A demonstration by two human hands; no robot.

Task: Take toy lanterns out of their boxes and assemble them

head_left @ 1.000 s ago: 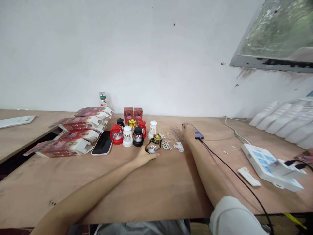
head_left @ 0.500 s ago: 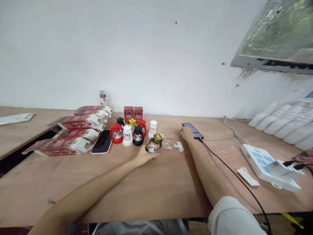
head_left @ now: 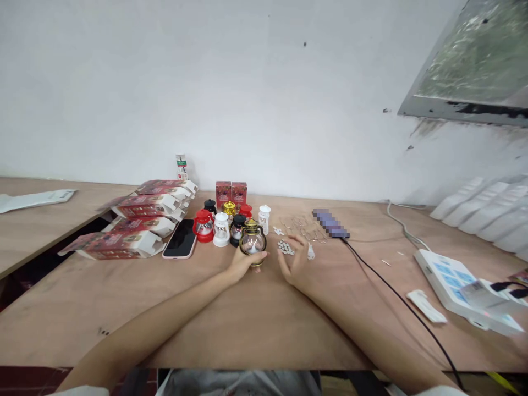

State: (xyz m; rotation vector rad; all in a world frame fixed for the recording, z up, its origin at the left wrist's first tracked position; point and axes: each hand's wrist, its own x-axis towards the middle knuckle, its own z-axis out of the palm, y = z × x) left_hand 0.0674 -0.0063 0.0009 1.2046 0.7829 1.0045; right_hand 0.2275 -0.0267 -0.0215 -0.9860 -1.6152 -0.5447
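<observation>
My left hand (head_left: 242, 264) grips a small black-and-gold lantern (head_left: 253, 242) low on its body, holding it nearly upright with its clear globe towards me. To its right, my right hand (head_left: 293, 264) is apart from the lantern, fingers spread and curved, with nothing seen in it. Just beyond those fingers lie several coin-like round pieces (head_left: 285, 248). Wire hooks or handles (head_left: 303, 226) are scattered behind them, along with small white plastic parts (head_left: 311, 252). Left of the held lantern stand several more, among them a red lantern (head_left: 203, 226), a white lantern (head_left: 221, 230) and a black lantern (head_left: 237, 230).
Flattened red boxes (head_left: 124, 245) are stacked at left beside a pink-edged phone (head_left: 180, 240). Two small red cartons (head_left: 231, 194) stand near the wall. On the right, a second phone (head_left: 330, 223) trails a black cable (head_left: 396, 283) past a white power strip (head_left: 457, 286).
My right hand has come back from beside the phone towards the lantern and its fingers have opened. The lantern in my left hand has been turned upright. The view has shifted slightly.
</observation>
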